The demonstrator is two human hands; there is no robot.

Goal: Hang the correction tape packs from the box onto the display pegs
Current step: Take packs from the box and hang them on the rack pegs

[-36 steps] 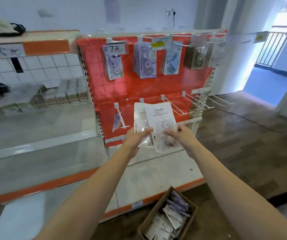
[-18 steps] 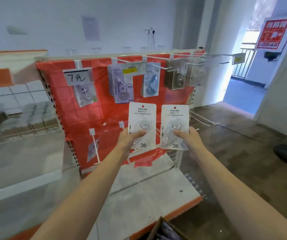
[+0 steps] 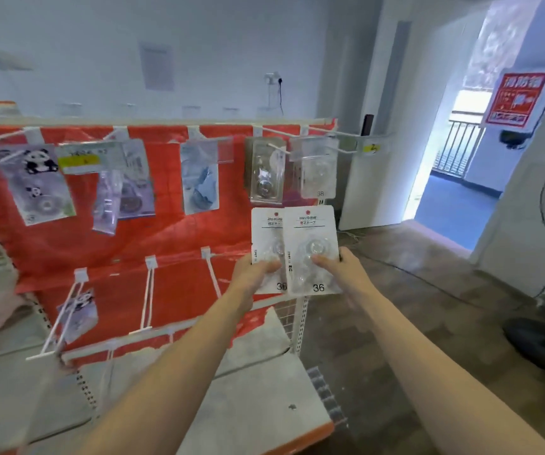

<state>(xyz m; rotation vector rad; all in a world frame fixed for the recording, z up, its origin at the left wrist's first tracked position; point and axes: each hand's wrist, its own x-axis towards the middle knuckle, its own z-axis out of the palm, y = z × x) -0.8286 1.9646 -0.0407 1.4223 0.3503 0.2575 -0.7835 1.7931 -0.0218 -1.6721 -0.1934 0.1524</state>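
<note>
White-carded correction tape packs (image 3: 310, 247), overlapping, held upright below the matching top-right peg (image 3: 327, 136), at one o'clock: left hand (image 3: 254, 274) and right hand (image 3: 340, 270) each pinch one's lower half, leaving hang-holes free.

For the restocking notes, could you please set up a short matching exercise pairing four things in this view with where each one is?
Things:
1. left white pack
2. right white pack
3. panda pack
4. red sign

Places:
A. on the wall beside the doorway
B. hanging on an upper peg at the far left
C. pinched by the right hand, overlapping in front
D. pinched by the left hand, partly covered

Pairs: 1-D, 2-C, 3-B, 4-A
</note>
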